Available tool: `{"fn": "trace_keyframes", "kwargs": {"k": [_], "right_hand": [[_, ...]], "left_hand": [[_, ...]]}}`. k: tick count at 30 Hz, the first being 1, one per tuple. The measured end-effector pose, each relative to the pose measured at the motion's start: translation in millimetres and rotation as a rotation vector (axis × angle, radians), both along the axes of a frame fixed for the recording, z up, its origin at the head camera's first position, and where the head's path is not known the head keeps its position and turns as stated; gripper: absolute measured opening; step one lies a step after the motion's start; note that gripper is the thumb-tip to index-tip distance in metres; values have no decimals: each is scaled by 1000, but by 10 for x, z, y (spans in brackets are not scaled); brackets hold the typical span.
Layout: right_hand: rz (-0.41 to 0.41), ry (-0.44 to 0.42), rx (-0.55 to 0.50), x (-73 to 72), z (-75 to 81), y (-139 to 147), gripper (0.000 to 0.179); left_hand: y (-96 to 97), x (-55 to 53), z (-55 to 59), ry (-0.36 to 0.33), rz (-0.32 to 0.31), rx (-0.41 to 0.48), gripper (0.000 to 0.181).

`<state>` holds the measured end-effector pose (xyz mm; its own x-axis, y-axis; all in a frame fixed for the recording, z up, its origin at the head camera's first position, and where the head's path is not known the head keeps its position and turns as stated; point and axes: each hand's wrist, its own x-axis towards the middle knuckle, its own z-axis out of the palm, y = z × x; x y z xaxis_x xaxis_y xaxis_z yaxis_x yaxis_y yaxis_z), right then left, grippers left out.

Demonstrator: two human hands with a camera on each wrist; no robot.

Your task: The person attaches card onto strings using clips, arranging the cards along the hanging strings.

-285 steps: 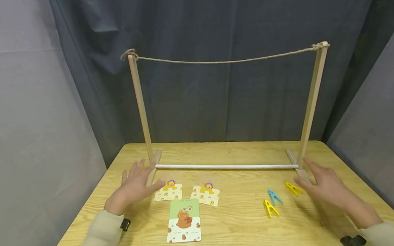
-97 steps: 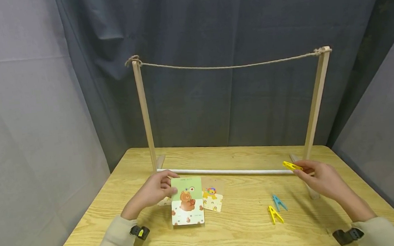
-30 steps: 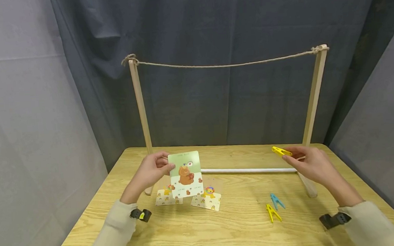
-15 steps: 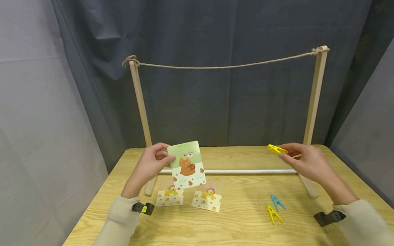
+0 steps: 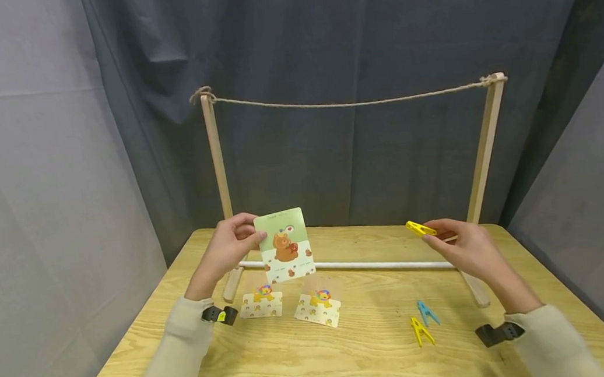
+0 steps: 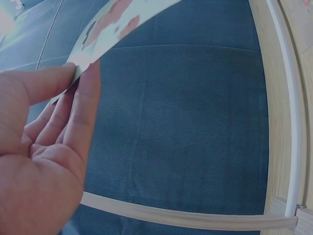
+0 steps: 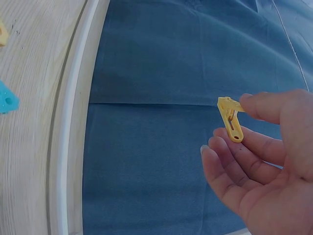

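My left hand (image 5: 227, 249) pinches the left edge of a green and white card (image 5: 285, 245) printed with a brown bear, thumb in front and fingers behind. The card is held up off the table, slightly tilted, and in the left wrist view the card (image 6: 112, 32) bends a little. To the right, my right hand (image 5: 466, 247) pinches a yellow clothespin (image 5: 421, 228) between thumb and fingers, also in the air. In the right wrist view that clothespin (image 7: 232, 120) sits at the fingertips. Above both hands a thin rope (image 5: 348, 103) hangs between two wooden posts.
Two lion cards (image 5: 261, 304) lie on the wooden table (image 5: 345, 360) below the bear card. At the right lie a blue clothespin (image 5: 427, 313) and another yellow clothespin (image 5: 421, 331). A white rod (image 5: 386, 264) joins the feet of the posts (image 5: 485, 146). Dark curtain hangs behind.
The bear card and one yellow clothespin were picked up from the table. Over the last second the left hand raised the card, and the right hand moved slightly left with the clothespin.
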<state>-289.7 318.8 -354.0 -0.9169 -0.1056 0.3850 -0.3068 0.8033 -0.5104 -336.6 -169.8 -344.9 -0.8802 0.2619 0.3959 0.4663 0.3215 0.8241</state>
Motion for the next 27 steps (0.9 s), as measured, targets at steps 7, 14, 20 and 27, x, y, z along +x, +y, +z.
{"fn": "trace_keyframes", "kwargs": {"k": [7,14,20,27], "right_hand": [[6,17,0,-4,32,-44,48],[3,20,-8,-12,40,-68,47],[1,19,-8,-21,60,-107,47],[10,13,-14,-16,77,-144,49]], "left_hand": [[15,-11,33,22,-8,45,28],[26,-29,66,29,-10,69,30],[50,-65,72,42,-12,104,29],[78,-61,140,50,2,131,31]]}}
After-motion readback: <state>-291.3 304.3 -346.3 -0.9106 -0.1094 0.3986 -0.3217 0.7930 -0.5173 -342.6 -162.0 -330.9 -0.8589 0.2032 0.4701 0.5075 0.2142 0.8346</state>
